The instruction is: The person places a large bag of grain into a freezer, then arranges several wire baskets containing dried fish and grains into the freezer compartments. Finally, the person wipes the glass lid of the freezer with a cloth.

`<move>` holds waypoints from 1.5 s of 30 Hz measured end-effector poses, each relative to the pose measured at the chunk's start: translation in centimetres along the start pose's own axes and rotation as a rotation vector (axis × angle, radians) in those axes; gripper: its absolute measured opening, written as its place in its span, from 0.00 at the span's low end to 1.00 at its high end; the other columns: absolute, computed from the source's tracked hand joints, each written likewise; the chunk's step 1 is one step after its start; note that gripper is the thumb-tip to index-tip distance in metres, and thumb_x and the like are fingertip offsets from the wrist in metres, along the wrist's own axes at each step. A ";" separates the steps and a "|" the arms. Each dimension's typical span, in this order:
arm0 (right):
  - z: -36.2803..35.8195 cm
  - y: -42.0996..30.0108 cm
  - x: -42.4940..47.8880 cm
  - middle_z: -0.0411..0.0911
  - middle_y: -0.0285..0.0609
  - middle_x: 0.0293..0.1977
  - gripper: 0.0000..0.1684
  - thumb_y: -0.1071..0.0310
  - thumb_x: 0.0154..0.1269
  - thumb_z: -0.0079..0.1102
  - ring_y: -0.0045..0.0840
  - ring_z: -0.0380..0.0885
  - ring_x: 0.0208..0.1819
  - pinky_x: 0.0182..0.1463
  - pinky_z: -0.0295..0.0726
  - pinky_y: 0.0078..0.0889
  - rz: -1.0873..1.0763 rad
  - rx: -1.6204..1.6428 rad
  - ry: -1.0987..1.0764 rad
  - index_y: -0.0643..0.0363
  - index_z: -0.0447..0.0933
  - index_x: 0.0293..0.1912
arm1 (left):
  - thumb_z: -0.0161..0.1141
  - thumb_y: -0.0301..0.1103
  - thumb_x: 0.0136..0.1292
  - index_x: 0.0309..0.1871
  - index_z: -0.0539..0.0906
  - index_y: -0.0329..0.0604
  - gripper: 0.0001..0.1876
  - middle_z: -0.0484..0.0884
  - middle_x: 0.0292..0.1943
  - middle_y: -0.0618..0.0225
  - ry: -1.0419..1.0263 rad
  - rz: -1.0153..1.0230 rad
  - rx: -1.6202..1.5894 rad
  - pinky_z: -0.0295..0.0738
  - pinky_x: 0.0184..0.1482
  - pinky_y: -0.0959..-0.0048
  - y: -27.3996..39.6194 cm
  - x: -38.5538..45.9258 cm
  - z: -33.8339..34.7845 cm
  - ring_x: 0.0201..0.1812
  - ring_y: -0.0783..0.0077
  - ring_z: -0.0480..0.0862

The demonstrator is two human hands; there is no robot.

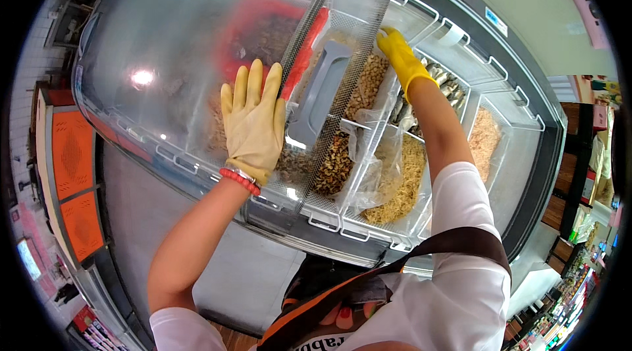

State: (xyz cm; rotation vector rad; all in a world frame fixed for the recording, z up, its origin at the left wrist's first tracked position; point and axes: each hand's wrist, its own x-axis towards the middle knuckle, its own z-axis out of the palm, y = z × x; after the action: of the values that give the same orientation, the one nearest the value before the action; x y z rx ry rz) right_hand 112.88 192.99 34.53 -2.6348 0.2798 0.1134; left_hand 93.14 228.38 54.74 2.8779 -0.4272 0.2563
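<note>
Spread flat with its fingers slightly apart, my left hand [254, 124] in a pale yellow rubber glove rests on the fogged sliding glass lid [187, 55] of a chest freezer. My right hand [395, 47] wears a brighter yellow glove and reaches into the uncovered part, at a white wire divider; its fingertips are partly hidden, so its grip cannot be told. Beside it lie small tan pieces of food [368, 84] and whole small fish [447, 87]. Nearer me are a plastic bag of yellowish shredded food [402, 183] and dark brown chopped pieces [333, 166].
A grey recessed lid handle [318, 92] lies between the hands. A red-lined basket [266, 30] shows through the fogged glass. Pinkish flakes [484, 139] fill a compartment at the right. The freezer's dark rim [538, 173] curves around it, and an orange-panelled unit [74, 153] stands at the left.
</note>
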 end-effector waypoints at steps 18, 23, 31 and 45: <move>2.2 -1.8 7.4 0.78 0.53 0.51 0.23 0.55 0.67 0.50 0.45 0.76 0.54 0.58 0.73 0.39 -0.057 0.027 -0.342 0.56 0.75 0.56 | 0.51 0.34 0.66 0.70 0.66 0.47 0.27 0.63 0.69 0.51 -0.083 -0.024 -0.039 0.46 0.71 0.48 0.0 1.0 -0.3 0.70 0.45 0.61; -0.4 -1.1 7.1 0.79 0.52 0.49 0.22 0.55 0.68 0.49 0.45 0.77 0.52 0.56 0.75 0.38 -0.111 -0.144 -0.264 0.56 0.75 0.55 | 0.50 0.35 0.67 0.71 0.65 0.49 0.28 0.63 0.70 0.51 -0.071 -0.043 -0.038 0.45 0.72 0.48 -0.2 0.5 -0.4 0.71 0.46 0.60; -7.7 -4.5 -1.6 0.81 0.49 0.47 0.19 0.57 0.69 0.48 0.45 0.78 0.50 0.54 0.77 0.38 -0.284 -0.093 0.150 0.53 0.77 0.54 | 0.49 0.37 0.69 0.71 0.65 0.50 0.26 0.63 0.69 0.51 -0.015 -0.027 -0.031 0.45 0.72 0.49 -0.5 -0.1 -0.4 0.71 0.47 0.60; -12.2 -20.0 -21.4 0.81 0.45 0.35 0.22 0.50 0.59 0.59 0.44 0.78 0.45 0.60 0.69 0.44 -1.186 0.036 0.238 0.53 0.79 0.47 | 0.47 0.42 0.70 0.67 0.70 0.47 0.23 0.69 0.66 0.53 0.175 0.096 -0.155 0.48 0.71 0.52 0.2 -1.3 0.9 0.70 0.49 0.62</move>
State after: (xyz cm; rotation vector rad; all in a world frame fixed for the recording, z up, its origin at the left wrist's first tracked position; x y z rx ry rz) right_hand 96.73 208.26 57.22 -2.3430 -1.1720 -0.5802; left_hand 91.94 228.31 53.59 2.6609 -0.5275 0.4657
